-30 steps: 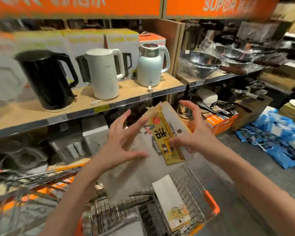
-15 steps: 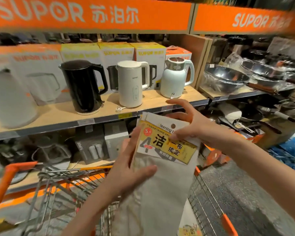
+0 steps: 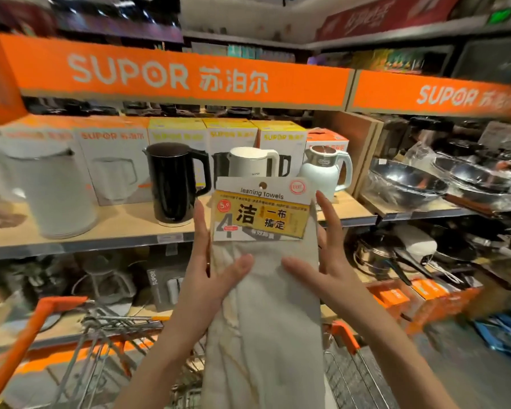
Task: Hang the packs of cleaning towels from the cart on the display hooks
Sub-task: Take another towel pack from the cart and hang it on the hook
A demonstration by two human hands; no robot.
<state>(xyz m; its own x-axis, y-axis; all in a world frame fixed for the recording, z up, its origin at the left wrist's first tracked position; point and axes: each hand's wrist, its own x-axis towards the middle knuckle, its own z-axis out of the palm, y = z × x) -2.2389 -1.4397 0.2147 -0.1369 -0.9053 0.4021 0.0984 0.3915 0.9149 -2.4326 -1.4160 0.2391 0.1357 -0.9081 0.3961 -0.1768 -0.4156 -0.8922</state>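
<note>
I hold one pack of cleaning towels (image 3: 263,314) upright in front of me, above the wire cart (image 3: 101,335). It is a long pale cloth with a yellow and white header card (image 3: 261,212) and a hang hole (image 3: 262,185) at the top. My left hand (image 3: 207,278) pinches the left side, thumb on the front and fingers along the edge behind. My right hand (image 3: 322,273) pinches the right side the same way. No display hook shows in this view.
Behind the pack is a wooden shelf (image 3: 115,231) with a black kettle (image 3: 173,181), white kettles (image 3: 248,162) and boxes. Wrapped woks (image 3: 407,184) fill the shelf to the right. The cart's orange handle (image 3: 21,346) is at lower left. Blue packs (image 3: 502,329) lie on the floor.
The pack has risen from just above the cart to chest height and turned upright. My right hand slid from the header card down to the right edge. The view tilted up.
</note>
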